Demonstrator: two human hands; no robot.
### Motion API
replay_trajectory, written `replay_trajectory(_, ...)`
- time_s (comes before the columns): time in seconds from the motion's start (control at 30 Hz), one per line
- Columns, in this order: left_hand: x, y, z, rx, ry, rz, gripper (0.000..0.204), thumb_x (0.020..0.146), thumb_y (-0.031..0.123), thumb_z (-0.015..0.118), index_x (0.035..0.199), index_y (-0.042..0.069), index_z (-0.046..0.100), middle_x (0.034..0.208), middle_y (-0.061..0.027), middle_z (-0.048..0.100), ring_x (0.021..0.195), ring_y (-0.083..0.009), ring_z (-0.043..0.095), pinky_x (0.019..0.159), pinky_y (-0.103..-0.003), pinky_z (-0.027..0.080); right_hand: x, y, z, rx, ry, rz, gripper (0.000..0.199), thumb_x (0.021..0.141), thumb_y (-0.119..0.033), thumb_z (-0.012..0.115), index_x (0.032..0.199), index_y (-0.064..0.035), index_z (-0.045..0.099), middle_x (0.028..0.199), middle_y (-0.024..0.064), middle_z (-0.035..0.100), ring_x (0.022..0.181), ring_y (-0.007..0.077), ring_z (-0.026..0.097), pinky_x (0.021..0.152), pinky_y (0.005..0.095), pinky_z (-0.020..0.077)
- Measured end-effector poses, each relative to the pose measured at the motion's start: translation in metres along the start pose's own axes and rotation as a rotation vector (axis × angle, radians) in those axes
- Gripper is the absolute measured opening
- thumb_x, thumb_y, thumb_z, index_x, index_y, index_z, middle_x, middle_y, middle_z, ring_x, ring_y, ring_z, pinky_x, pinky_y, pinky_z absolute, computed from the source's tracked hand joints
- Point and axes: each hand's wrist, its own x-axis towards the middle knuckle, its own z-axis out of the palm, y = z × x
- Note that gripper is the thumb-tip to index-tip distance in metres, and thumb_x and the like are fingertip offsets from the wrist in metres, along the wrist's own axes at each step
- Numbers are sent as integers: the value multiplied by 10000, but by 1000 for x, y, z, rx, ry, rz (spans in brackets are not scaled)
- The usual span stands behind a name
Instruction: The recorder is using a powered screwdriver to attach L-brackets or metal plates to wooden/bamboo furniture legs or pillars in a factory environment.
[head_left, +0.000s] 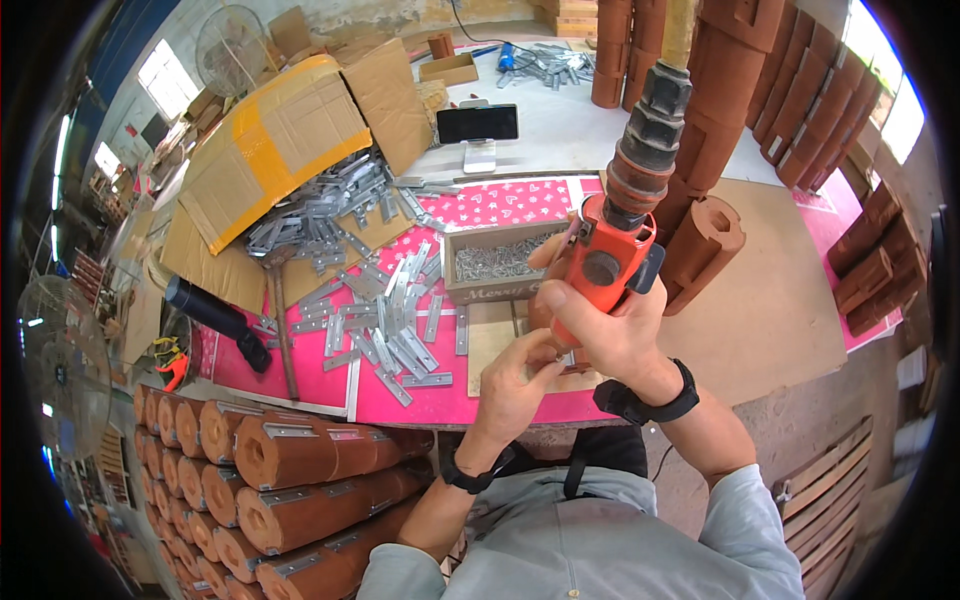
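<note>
My right hand (625,325) is wrapped round an orange power screwdriver (602,268), which points down, with dark metal fittings (650,135) at its upper end. My left hand (512,385) is closed, thumb and fingertips pinched together at the tool's lower tip. Whatever small piece they hold is too small and covered to make out. Under the hands lies a wooden board (485,345), with a reddish-brown part partly hidden by my fingers. Just beyond it stands a wooden box (500,293) of small screws. Flat grey metal strips (405,340) lie scattered to its left.
A cardboard box (270,140) spills metal strips at the left, near a hammer (280,320) and a black cylinder (215,315). A phone (477,123) stands behind. Brown hollow cylinders stand at right (705,240) and lie stacked at lower left (320,450).
</note>
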Motion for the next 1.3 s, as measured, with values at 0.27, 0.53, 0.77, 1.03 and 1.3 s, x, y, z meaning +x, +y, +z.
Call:
replay_trajectory(0.27,1,7,0,27,-19,17,374,830,-29,671,1191,-4,576,997,-121,670,913,-193,682,774,-319,544,-4,2,0,10,14,41,334,783,9,658,1095,34,544,991,104,658,810,116,615,716,283,528)
replay_trajectory(0.53,7,8,1,178,-5,115,379,804,-29,676,1172,21,596,990,-132,670,874,-240,688,757,-341,549,-2,5,-3,-143,-31,-2,305,791,-6,689,1069,19,565,959,71,655,782,90,603,699,261,516)
replay_trajectory(0.77,10,10,2,126,18,89,294,804,-15,676,1092,29,641,916,-111,682,871,-242,681,749,-352,536,-1,12,-3,-123,7,-11,306,791,-19,712,1057,11,566,917,53,653,757,78,590,684,255,511)
replay_trajectory(1.03,17,1,5,274,85,278,217,790,19,698,1004,33,660,858,-107,674,797,-280,644,711,-379,507,0,16,-6,-139,2,42,351,794,-54,735,1084,9,548,916,37,640,787,84,593,712,268,511)
replay_trajectory(1.3,19,1,6,336,99,325,137,792,31,709,919,27,656,855,-110,659,819,-296,636,710,-394,504,-3,28,-8,-142,13,22,583,740,-144,790,1241,6,532,1046,133,651,873,218,662,810,331,518)
